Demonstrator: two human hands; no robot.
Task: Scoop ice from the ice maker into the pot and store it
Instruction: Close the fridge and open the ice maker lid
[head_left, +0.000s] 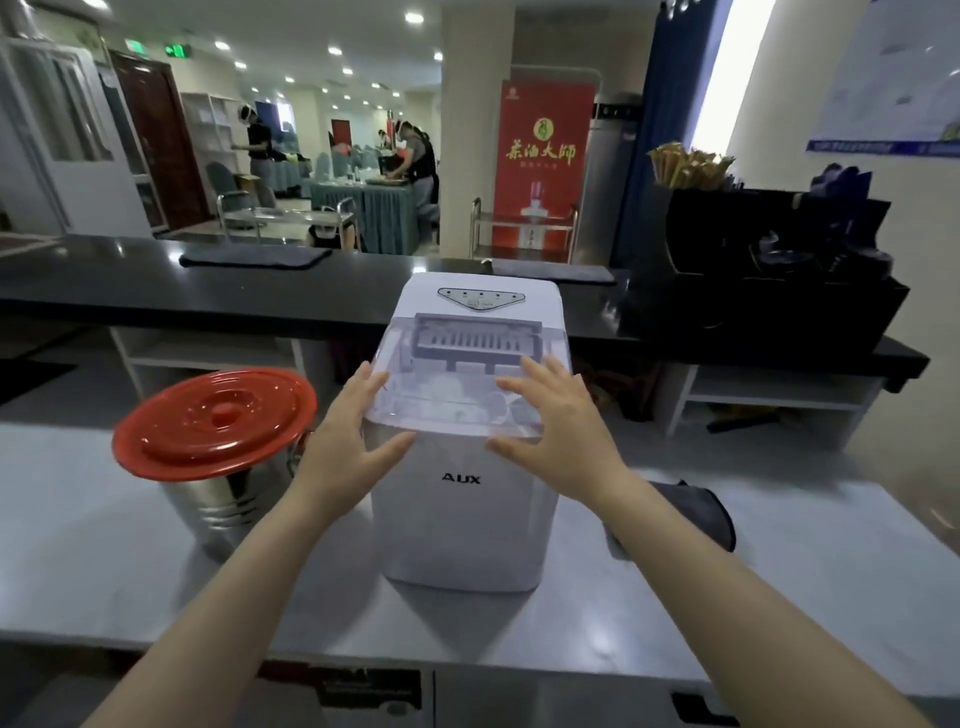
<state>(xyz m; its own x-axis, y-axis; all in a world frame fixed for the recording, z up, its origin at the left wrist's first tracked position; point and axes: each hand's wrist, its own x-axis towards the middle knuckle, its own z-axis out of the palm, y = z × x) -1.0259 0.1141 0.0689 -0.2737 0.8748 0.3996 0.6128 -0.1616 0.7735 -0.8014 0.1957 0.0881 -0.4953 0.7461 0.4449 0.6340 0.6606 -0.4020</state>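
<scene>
Here, left hand (353, 415), right hand (556, 421), flat on clear plastic lid (457, 387), boxy white ice maker (462, 525).

White ice maker (467, 499) marked AUX, upright on the pale surface (104, 545), clear lid (467, 374) on top, pale ice (457, 395) blurred beneath it. Hands spread at the lid's front corners, fingers straight: left hand (353, 426) along the left edge, thumb under the front rim; right hand (556, 431) laid over the right side. Just left of the machine, a steel pot (228, 514) capped with a red lid (215, 418). To the right, a dark cloth (691, 514), partly behind the forearm. Beyond, a black counter (156, 280).
</scene>
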